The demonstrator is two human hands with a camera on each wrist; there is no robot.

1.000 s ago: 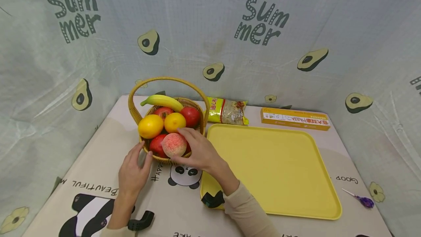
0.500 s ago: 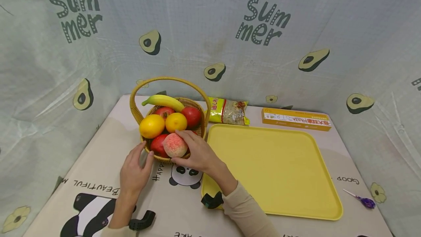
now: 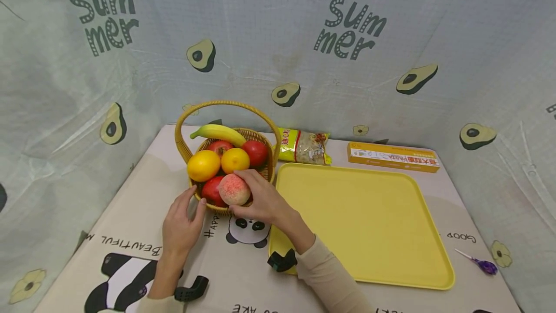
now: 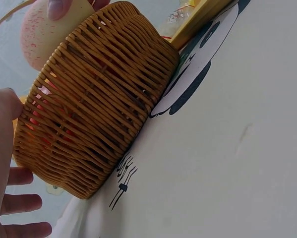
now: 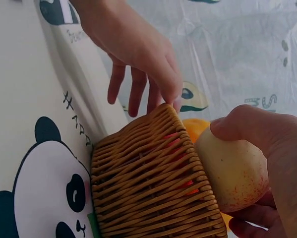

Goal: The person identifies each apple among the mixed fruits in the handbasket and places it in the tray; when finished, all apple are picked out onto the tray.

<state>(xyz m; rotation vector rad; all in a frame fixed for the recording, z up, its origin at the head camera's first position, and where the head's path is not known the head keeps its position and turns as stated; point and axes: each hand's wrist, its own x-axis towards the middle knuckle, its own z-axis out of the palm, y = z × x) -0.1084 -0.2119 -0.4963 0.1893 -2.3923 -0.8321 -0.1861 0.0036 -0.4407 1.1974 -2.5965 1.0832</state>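
My right hand [image 3: 267, 202] grips a pink and cream peach [image 3: 234, 190] at the front right of a wicker basket [image 4: 103, 99]. Its thumb lies on the near side of the peach, fingers on the far side. At the basket's front left, my left hand [image 3: 180, 228] touches the rim with the thumb, the other fingers loosely extended. In the basket lie a banana [image 3: 219, 133], a yellow-orange fruit [image 3: 203, 165], a smaller orange fruit [image 3: 235, 160] and several red fruits, one red fruit [image 3: 213, 191] beside the peach. The basket's bottom is hidden.
A yellow tray [image 3: 356, 226] lies right of the basket. Behind it are a yellow food packet [image 3: 304, 146] and an orange pasta box [image 3: 393, 157]. A purple-wrapped lollipop [image 3: 484, 266] lies at the far right. The basket's tall handle [image 3: 228, 103] arches over the fruit.
The head view has shifted slightly, so the scene sits a little further right. Both hands, the peach and the basket keep nearly the same places relative to each other.
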